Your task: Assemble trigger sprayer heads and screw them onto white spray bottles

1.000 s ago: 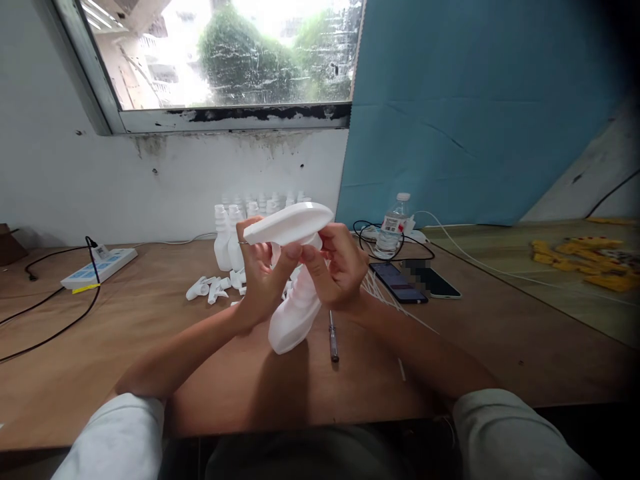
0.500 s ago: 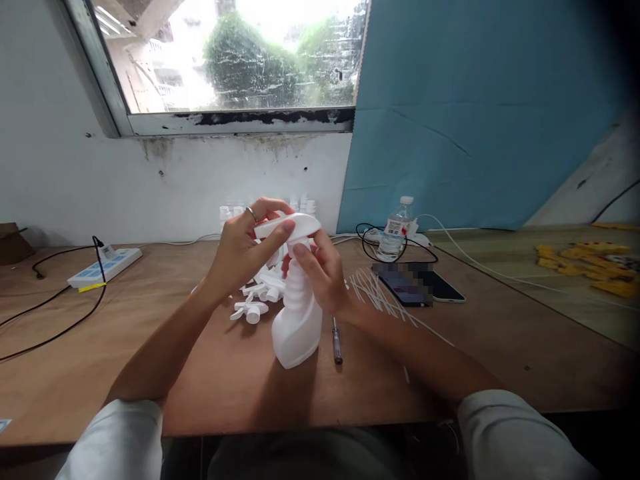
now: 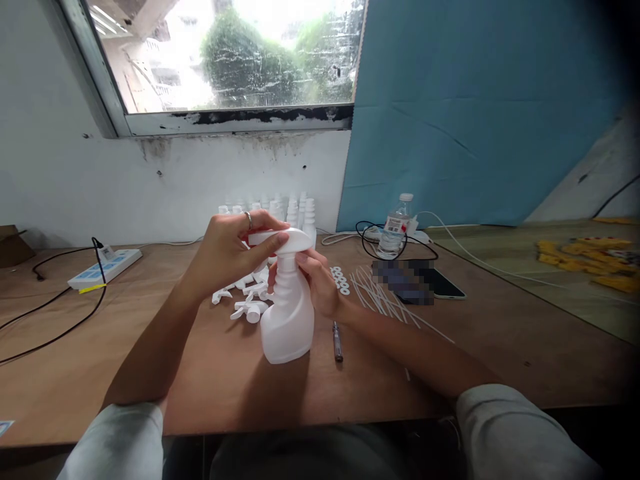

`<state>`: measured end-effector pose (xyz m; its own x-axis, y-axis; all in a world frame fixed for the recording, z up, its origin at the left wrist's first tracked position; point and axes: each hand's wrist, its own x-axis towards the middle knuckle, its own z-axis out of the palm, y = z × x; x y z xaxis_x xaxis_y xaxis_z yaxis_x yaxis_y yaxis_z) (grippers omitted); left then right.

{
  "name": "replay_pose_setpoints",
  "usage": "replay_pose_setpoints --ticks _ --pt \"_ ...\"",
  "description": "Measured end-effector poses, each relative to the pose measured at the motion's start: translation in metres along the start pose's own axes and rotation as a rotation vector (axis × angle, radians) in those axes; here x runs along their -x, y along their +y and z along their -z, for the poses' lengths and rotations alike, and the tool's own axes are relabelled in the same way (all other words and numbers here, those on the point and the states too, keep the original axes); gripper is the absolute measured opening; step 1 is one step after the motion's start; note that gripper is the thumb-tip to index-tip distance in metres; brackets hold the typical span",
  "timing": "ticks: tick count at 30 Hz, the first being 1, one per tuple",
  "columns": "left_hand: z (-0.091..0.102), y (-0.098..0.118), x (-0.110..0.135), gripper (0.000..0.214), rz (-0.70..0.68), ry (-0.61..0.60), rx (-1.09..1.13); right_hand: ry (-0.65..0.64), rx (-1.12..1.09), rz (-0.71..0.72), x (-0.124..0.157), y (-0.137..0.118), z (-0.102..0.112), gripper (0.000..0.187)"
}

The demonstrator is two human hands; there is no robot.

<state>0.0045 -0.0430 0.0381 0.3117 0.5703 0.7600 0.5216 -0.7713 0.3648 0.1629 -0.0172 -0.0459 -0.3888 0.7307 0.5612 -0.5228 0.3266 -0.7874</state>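
Observation:
A white plastic spray bottle [image 3: 287, 320] stands upright on the wooden table [image 3: 500, 347] in front of me. My left hand [image 3: 227, 250], with a ring on one finger, is closed over the white trigger spray head [image 3: 280, 239] on top of the bottle. My right hand [image 3: 317, 283] wraps around the bottle's ribbed neck from the right side. Loose white trigger heads [image 3: 247, 303] lie just behind the bottle. More white bottles [image 3: 295, 213] stand in a group by the wall.
A screwdriver [image 3: 337, 341] lies right of the bottle. White dip tubes [image 3: 380, 297] and small washers [image 3: 341, 279] lie further right, then phones [image 3: 425, 283], a water bottle [image 3: 395, 230] and cables. A power strip [image 3: 103, 267] sits at the left. Yellow parts [image 3: 585, 263] lie far right.
The bottle went from tilted in the air to standing upright on the table. My left hand has brought the spray head down onto its neck, and my right hand slid to the neck.

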Motion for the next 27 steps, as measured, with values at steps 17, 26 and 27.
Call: replay_pose_setpoints --ticks 17,26,27 --pt "0.006 0.001 -0.002 0.022 -0.008 -0.083 -0.022 -0.081 0.064 0.050 -0.003 -0.002 -0.002 0.042" --pt "0.007 0.004 -0.001 0.025 -0.020 -0.094 -0.046 -0.085 0.105 0.038 -0.004 -0.008 -0.006 0.045" --pt "0.007 0.004 -0.001 0.025 -0.021 -0.095 -0.047 -0.089 0.094 0.031 -0.004 -0.008 -0.006 0.044"
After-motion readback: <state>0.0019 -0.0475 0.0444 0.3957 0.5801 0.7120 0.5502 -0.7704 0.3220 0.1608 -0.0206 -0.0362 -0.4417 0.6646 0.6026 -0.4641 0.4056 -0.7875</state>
